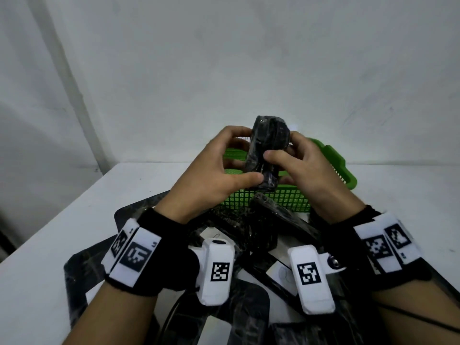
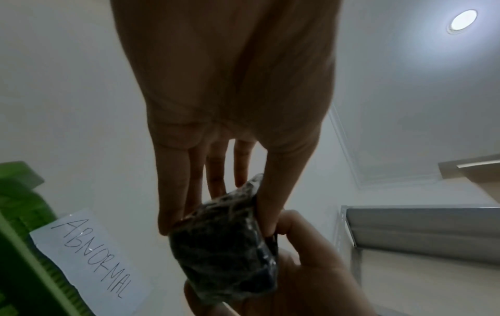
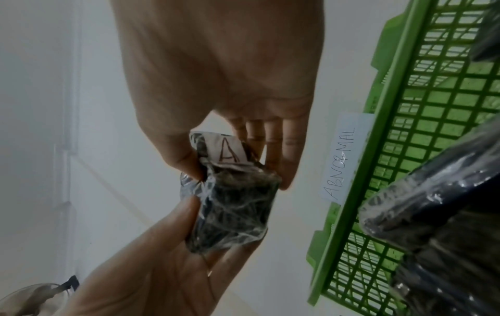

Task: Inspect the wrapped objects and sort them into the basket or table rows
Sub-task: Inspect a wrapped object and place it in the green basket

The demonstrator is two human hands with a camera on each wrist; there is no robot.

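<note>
A small black object wrapped in clear film [image 1: 270, 145] is held up in the air above the near side of the green mesh basket [image 1: 333, 168]. My left hand [image 1: 252, 155] grips its lower part with the thumb under it. My right hand [image 1: 281, 146] pinches its upper part. In the right wrist view the wrapped object [image 3: 232, 211] carries a white paper tag with a handwritten "A" [image 3: 227, 152] at the end pinched by my right hand [image 3: 238, 173]. In the left wrist view my left hand [image 2: 216, 224] holds the same wrapped object [image 2: 224, 248].
Several more black wrapped objects [image 1: 251, 227] lie heaped on the white table [image 1: 44, 245] between my wrists. Other wrapped pieces [image 3: 446, 205] lie in the basket [image 3: 389, 136]. A paper label reading "ABNORMAL" [image 3: 341, 158] lies beside the basket's far side.
</note>
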